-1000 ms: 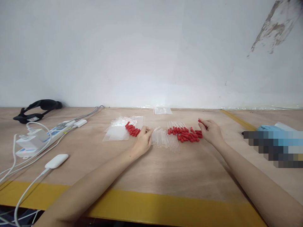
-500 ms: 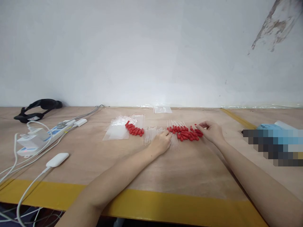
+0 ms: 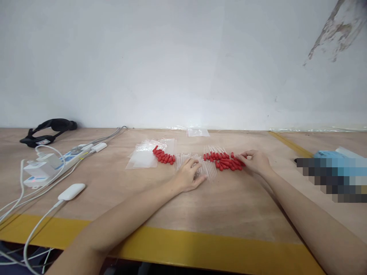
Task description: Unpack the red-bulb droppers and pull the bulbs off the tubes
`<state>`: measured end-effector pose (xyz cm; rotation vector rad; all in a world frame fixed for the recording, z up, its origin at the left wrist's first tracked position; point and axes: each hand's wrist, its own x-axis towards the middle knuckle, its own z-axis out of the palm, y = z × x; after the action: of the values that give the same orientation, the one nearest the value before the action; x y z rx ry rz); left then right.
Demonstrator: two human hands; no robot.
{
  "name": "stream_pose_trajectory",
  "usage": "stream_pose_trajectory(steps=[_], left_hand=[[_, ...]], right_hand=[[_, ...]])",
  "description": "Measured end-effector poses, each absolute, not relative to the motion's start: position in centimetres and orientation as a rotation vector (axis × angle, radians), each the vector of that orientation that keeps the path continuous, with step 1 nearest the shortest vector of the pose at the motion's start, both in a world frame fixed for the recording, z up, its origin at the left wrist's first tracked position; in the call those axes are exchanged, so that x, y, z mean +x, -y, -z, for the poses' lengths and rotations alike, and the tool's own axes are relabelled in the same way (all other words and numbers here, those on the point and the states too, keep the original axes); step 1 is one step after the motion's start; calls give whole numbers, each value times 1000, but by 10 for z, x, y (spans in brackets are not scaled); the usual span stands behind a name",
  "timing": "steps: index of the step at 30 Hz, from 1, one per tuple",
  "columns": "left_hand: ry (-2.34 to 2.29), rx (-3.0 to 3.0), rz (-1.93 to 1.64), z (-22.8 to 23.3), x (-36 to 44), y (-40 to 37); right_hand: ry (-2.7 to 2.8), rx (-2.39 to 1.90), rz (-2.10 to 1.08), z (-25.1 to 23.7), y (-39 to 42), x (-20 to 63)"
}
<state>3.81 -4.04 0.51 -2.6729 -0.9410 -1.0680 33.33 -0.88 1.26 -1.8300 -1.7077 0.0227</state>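
Observation:
My left hand (image 3: 187, 176) lies over a row of thin clear tubes (image 3: 210, 168), thumb and fingers apart, holding nothing. To its right is a pile of red rubber bulbs (image 3: 226, 164), with a row of clear-stemmed droppers (image 3: 218, 154) with red bulbs behind it. My right hand (image 3: 254, 161) is at the right end of the pile, its thumb and fingertips brought together against the bulbs. Whatever is between those fingertips is too small to make out. Left of the tubes lies another cluster of red bulbs (image 3: 164, 157), partly on clear plastic bags (image 3: 140, 158).
At left are a power strip (image 3: 67, 160) with chargers, a white cabled device (image 3: 71, 191) and a black headset strap (image 3: 48, 131). A small clear bag (image 3: 197, 132) lies by the wall. Far right sits a blue packet (image 3: 329, 154). Yellow tape (image 3: 183, 244) edges the table front.
My left hand has drawn slightly left and toward me, its fingers opening from a closed pinch. My right hand has stayed at the end of the bulb pile, its fingertips slightly lower.

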Motion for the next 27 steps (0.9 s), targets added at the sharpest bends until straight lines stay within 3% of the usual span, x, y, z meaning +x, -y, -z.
stream_pose_trajectory(steps=[11, 17, 27], left_hand=[[1014, -2591, 1112, -2, -6, 47], [1034, -2594, 1066, -3, -5, 48], [1015, -2610, 1035, -3, -6, 48]], right_hand=[[2027, -1674, -88, -34, 2, 248], [2035, -2052, 4, -42, -24, 200], [1965, -2224, -130, -44, -48, 181]])
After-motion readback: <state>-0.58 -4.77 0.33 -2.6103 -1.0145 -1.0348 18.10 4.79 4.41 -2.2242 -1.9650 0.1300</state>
